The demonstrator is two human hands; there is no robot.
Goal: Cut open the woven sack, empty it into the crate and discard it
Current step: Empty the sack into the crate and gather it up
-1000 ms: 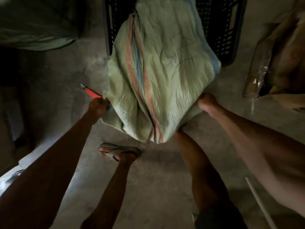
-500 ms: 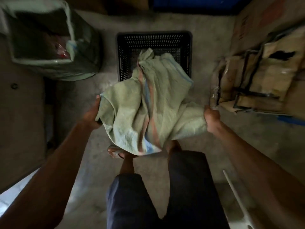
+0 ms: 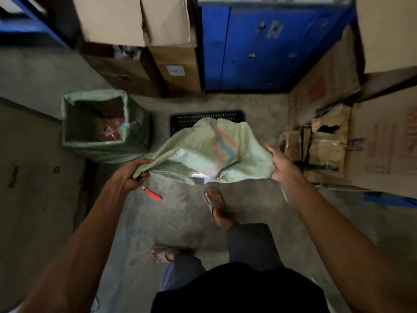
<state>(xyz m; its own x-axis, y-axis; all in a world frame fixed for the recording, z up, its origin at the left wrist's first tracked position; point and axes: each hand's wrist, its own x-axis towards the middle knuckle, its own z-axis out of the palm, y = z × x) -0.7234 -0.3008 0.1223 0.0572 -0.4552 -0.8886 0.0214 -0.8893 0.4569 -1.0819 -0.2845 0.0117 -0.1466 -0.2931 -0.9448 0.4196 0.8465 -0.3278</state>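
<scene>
The person stands on the concrete floor (image 3: 180, 218) in sandals, both arms stretched forward. The pale green sack (image 3: 198, 152), with a band of red and blue stripes running down it, hangs slack in the air between the two hands, limp and crumpled. Its far end droops over the near side of the black crate (image 3: 187, 118), which sits on the floor just beyond it, so that only the crate's back rim and part of its slotted wall show.

The left hand (image 3: 132, 176) has its fingers curled tight around the sack's left corner, bunching the cloth. A red-handled cutter (image 3: 153, 194) pokes out just below that hand; I cannot tell whether the hand is holding it or whether it lies on the floor.

The right hand (image 3: 281, 164) is spread, fingers straight and apart, palm turned to the sack's right edge. It is right at the cloth, but gripping nothing.

To the left of the crate stands an open green bag (image 3: 135, 123) with something red inside. Behind the crate is a blue cabinet (image 3: 259, 48), with cardboard boxes (image 3: 176, 62) stacked to its left. Flattened cartons (image 3: 320, 141) are piled to the right of the crate.
</scene>
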